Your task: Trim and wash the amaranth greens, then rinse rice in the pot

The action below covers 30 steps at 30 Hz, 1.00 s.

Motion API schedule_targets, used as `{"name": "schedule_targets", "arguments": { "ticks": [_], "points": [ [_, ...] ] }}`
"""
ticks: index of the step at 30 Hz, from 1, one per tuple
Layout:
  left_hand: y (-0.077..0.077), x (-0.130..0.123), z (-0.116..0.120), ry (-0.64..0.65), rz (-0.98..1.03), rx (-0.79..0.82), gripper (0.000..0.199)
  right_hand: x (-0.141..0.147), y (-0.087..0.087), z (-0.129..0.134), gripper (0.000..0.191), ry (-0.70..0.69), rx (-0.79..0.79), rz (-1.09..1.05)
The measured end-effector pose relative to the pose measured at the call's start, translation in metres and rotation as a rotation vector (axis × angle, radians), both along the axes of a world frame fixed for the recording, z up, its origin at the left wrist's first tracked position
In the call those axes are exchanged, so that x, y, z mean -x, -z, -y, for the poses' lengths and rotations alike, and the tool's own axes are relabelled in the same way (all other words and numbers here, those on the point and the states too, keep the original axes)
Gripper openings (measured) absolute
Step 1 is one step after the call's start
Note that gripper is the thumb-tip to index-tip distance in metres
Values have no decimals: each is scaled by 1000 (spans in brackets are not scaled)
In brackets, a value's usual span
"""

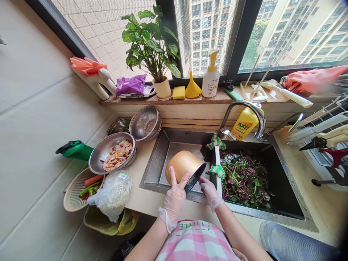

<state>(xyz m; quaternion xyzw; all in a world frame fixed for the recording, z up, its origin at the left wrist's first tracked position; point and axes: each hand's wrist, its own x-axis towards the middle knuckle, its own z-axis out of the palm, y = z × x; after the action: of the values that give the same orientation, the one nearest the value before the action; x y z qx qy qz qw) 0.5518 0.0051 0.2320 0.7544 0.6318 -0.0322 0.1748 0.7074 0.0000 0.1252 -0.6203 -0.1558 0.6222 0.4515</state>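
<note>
A gold rice cooker inner pot (181,165) with a dark inside is tilted on its side over the left sink basin (174,148), its mouth turned right and towards me. Small pale grains show just inside the rim. My left hand (175,195), in a clear plastic glove, grips the pot from the near side with two fingers spread over its outer wall. At the lower right of the mouth, my gloved right hand (209,192) has its bent fingers at the rim; the fingertips are partly hidden.
Purple-green leafy vegetables (244,177) fill the right basin. A white divider (218,170) with green-striped covers stands between basins, near the faucet (241,105). Left are a metal bowl of meat pieces (94,159), colanders (145,123), a bag of noodle-like strands (112,194) and a vegetable basket (69,195).
</note>
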Motion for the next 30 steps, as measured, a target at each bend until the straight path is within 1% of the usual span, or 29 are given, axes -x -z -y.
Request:
{"name": "schedule_targets", "arguments": {
  "ticks": [5,9,14,19,24,30],
  "points": [
    [1,-1,1,21,-35,-22,74,-1,-1,1,57,28,-13,-20],
    [5,-1,2,30,-41,-36,75,-1,1,2,55,40,-10,-26],
    [11,0,3,32,-2,-28,76,-1,3,3,55,32,11,-23],
    [10,-2,6,18,8,11,74,-2,4,4,54,4,10,1],
    [10,-3,4,15,10,22,73,-3,10,4,53,-20,6,18],
    [19,-5,8,35,11,1,73,-6,21,4,58,-26,27,25]
  ]
}}
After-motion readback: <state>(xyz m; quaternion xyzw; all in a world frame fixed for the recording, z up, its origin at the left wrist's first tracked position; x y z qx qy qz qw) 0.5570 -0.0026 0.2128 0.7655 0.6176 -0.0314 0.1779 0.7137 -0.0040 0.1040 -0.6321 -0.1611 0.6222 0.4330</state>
